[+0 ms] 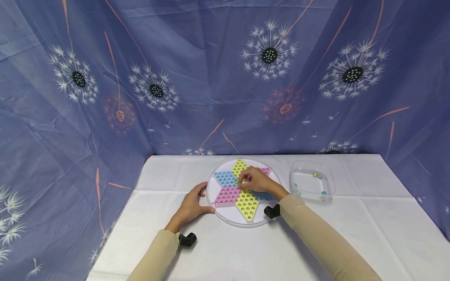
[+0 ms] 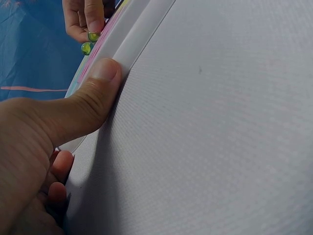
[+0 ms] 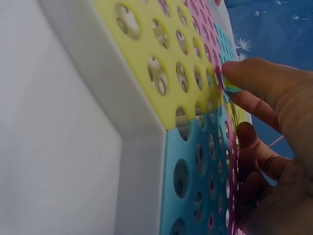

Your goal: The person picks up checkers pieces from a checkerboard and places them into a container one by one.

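A round white Chinese checkers board [image 1: 225, 216] lies on the table, with a star of yellow, blue and pink holed sections. Over its middle, my right hand [image 1: 256, 179] pinches a green-yellow glass marble [image 3: 231, 87] between thumb and fingertip, close to the holes. Another green-yellow marble [image 2: 86, 48] sits on the board just beside those fingertips. My left hand [image 1: 191, 203] rests at the board's left edge. Its thumb [image 2: 100, 83] lies straight against the white rim, while the other fingers touch farther round the side, partly hidden in the left wrist view.
A clear plastic box [image 1: 313, 193] stands right of the board, with several marbles [image 1: 324, 193] in it. White cloth [image 1: 369, 218] covers the table. Behind and to the left hangs a blue curtain [image 1: 211, 78] with dandelion prints.
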Demonstrator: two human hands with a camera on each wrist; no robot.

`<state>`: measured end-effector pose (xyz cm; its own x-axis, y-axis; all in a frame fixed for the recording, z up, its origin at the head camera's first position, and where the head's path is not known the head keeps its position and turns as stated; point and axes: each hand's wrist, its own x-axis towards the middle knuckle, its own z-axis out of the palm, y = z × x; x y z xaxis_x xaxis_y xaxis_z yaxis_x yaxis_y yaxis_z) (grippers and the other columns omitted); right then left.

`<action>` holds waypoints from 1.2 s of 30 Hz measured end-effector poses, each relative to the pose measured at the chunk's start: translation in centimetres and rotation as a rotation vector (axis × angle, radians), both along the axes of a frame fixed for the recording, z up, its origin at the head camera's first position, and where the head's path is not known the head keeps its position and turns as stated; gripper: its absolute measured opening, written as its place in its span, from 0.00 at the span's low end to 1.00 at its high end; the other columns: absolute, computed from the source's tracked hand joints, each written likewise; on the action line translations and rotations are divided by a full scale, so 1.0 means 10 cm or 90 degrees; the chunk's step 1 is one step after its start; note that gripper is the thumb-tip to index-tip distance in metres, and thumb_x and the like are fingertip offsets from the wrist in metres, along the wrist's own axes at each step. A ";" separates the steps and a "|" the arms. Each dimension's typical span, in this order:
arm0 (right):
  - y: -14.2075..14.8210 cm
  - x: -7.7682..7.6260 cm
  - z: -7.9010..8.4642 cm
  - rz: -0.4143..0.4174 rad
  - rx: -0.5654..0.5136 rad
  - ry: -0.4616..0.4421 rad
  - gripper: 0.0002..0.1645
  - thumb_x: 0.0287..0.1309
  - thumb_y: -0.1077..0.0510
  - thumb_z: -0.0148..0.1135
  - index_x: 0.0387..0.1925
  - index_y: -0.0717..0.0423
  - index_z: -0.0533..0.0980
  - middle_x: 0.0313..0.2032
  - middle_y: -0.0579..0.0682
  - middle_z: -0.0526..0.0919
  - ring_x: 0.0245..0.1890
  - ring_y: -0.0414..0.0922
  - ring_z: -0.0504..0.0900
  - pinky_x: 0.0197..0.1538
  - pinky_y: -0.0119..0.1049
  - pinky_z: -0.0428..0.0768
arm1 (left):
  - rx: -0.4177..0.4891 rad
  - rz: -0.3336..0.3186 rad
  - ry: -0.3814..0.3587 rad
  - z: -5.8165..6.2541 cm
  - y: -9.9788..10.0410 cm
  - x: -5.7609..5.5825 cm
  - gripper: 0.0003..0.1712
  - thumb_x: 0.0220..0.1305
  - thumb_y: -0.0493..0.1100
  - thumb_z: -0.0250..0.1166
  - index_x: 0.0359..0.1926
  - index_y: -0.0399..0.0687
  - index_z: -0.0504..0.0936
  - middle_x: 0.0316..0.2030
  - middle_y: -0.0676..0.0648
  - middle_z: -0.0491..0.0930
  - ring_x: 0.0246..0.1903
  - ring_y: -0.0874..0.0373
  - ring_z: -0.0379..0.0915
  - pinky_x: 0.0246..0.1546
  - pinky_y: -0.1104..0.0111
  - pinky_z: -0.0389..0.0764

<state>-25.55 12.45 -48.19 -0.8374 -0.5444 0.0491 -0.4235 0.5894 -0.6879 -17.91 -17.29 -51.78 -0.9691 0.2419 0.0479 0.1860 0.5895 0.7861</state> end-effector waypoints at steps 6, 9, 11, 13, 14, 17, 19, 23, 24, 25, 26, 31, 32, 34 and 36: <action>0.02 -0.01 0.01 0.014 -0.010 -0.029 0.06 0.59 0.57 0.75 0.35 0.51 0.83 0.38 0.47 0.81 0.38 0.44 0.77 0.46 0.43 0.76 | 0.001 0.000 -0.002 -0.01 -0.01 0.01 0.62 0.41 0.47 0.87 0.76 0.41 0.64 0.45 0.47 0.76 0.46 0.52 0.70 0.55 0.52 0.69; 0.03 -0.02 0.00 0.015 -0.018 -0.036 0.07 0.61 0.57 0.74 0.36 0.52 0.82 0.37 0.46 0.81 0.38 0.43 0.77 0.46 0.42 0.77 | 0.000 -0.001 0.003 -0.03 -0.01 0.01 0.62 0.41 0.47 0.87 0.76 0.41 0.65 0.45 0.47 0.76 0.45 0.52 0.69 0.54 0.52 0.69; 0.03 -0.03 0.00 0.016 -0.033 -0.046 0.07 0.61 0.58 0.74 0.38 0.53 0.82 0.38 0.46 0.82 0.38 0.44 0.77 0.46 0.42 0.77 | 0.000 -0.001 0.005 -0.03 -0.01 0.01 0.62 0.41 0.47 0.87 0.76 0.41 0.65 0.45 0.47 0.75 0.45 0.52 0.70 0.54 0.52 0.69; 0.03 -0.03 0.00 0.013 -0.055 -0.057 0.07 0.61 0.59 0.73 0.38 0.55 0.82 0.37 0.48 0.82 0.38 0.45 0.77 0.46 0.42 0.77 | 0.000 -0.002 0.005 -0.04 -0.01 0.01 0.62 0.41 0.47 0.87 0.76 0.40 0.65 0.45 0.47 0.75 0.45 0.52 0.70 0.54 0.52 0.69; 0.02 -0.04 0.00 0.013 -0.067 -0.063 0.07 0.62 0.59 0.72 0.39 0.55 0.82 0.37 0.48 0.82 0.38 0.45 0.77 0.46 0.42 0.76 | 0.001 -0.002 0.004 -0.04 0.00 0.02 0.62 0.41 0.47 0.87 0.76 0.40 0.64 0.45 0.47 0.75 0.45 0.52 0.70 0.54 0.53 0.69; 0.02 -0.04 0.02 0.010 -0.089 -0.063 0.06 0.63 0.59 0.71 0.39 0.55 0.82 0.37 0.50 0.82 0.37 0.46 0.78 0.44 0.42 0.77 | -0.003 -0.005 0.006 -0.04 0.00 0.02 0.62 0.41 0.47 0.87 0.76 0.39 0.64 0.45 0.47 0.75 0.46 0.52 0.70 0.54 0.53 0.70; 0.02 -0.04 0.03 0.007 -0.097 -0.061 0.05 0.63 0.59 0.70 0.39 0.54 0.82 0.37 0.50 0.81 0.36 0.46 0.77 0.42 0.41 0.77 | -0.005 -0.005 0.001 -0.04 0.00 0.02 0.62 0.41 0.46 0.87 0.76 0.40 0.64 0.46 0.47 0.75 0.46 0.53 0.70 0.54 0.54 0.70; -0.01 -0.04 0.07 -0.004 -0.107 -0.055 0.05 0.63 0.59 0.70 0.40 0.53 0.81 0.38 0.50 0.80 0.34 0.45 0.77 0.39 0.40 0.77 | -0.013 -0.005 -0.001 -0.04 0.00 0.02 0.62 0.41 0.46 0.87 0.76 0.41 0.64 0.46 0.48 0.75 0.46 0.53 0.69 0.54 0.54 0.70; -0.02 -0.04 0.08 -0.008 -0.108 -0.048 0.05 0.63 0.60 0.70 0.40 0.53 0.81 0.38 0.50 0.80 0.34 0.45 0.77 0.39 0.40 0.77 | -0.013 -0.003 -0.002 -0.04 0.00 0.03 0.62 0.41 0.46 0.87 0.76 0.41 0.64 0.46 0.48 0.75 0.46 0.53 0.70 0.55 0.54 0.70; -0.03 -0.03 0.10 -0.014 -0.105 -0.040 0.06 0.63 0.60 0.70 0.40 0.53 0.81 0.39 0.50 0.80 0.34 0.45 0.77 0.40 0.40 0.77 | -0.014 -0.003 0.001 -0.03 0.00 0.03 0.62 0.41 0.46 0.87 0.76 0.41 0.64 0.46 0.48 0.76 0.46 0.53 0.70 0.54 0.54 0.70; -0.03 -0.03 0.11 -0.018 -0.106 -0.032 0.06 0.63 0.60 0.70 0.41 0.54 0.82 0.39 0.50 0.81 0.35 0.45 0.77 0.41 0.41 0.77 | -0.014 -0.003 0.003 -0.03 0.00 0.03 0.62 0.41 0.46 0.87 0.76 0.41 0.64 0.46 0.47 0.76 0.46 0.53 0.70 0.54 0.54 0.70; -0.07 -0.02 0.19 -0.046 -0.107 0.013 0.08 0.64 0.59 0.71 0.43 0.53 0.83 0.44 0.49 0.81 0.43 0.46 0.77 0.47 0.44 0.76 | -0.008 -0.002 0.010 -0.02 0.01 0.02 0.61 0.41 0.46 0.87 0.75 0.40 0.65 0.46 0.46 0.76 0.46 0.52 0.70 0.55 0.52 0.70; -0.07 -0.02 0.21 -0.049 -0.111 0.018 0.08 0.64 0.58 0.71 0.44 0.52 0.83 0.45 0.50 0.81 0.43 0.46 0.77 0.47 0.44 0.76 | -0.006 -0.002 0.009 -0.02 0.01 0.02 0.61 0.41 0.46 0.87 0.75 0.40 0.65 0.46 0.46 0.76 0.47 0.52 0.70 0.55 0.52 0.70; -0.07 -0.02 0.24 -0.055 -0.114 0.031 0.07 0.64 0.57 0.70 0.43 0.50 0.83 0.45 0.49 0.81 0.44 0.47 0.77 0.48 0.45 0.76 | -0.004 -0.001 0.008 -0.02 0.01 0.01 0.62 0.41 0.46 0.87 0.75 0.41 0.65 0.46 0.47 0.76 0.47 0.52 0.70 0.55 0.52 0.69; -0.07 -0.02 0.27 -0.060 -0.114 0.044 0.07 0.64 0.56 0.70 0.43 0.49 0.83 0.44 0.49 0.81 0.43 0.47 0.77 0.48 0.46 0.76 | -0.003 -0.001 0.005 -0.02 0.01 0.01 0.62 0.41 0.46 0.87 0.75 0.41 0.65 0.46 0.47 0.76 0.47 0.52 0.70 0.56 0.52 0.69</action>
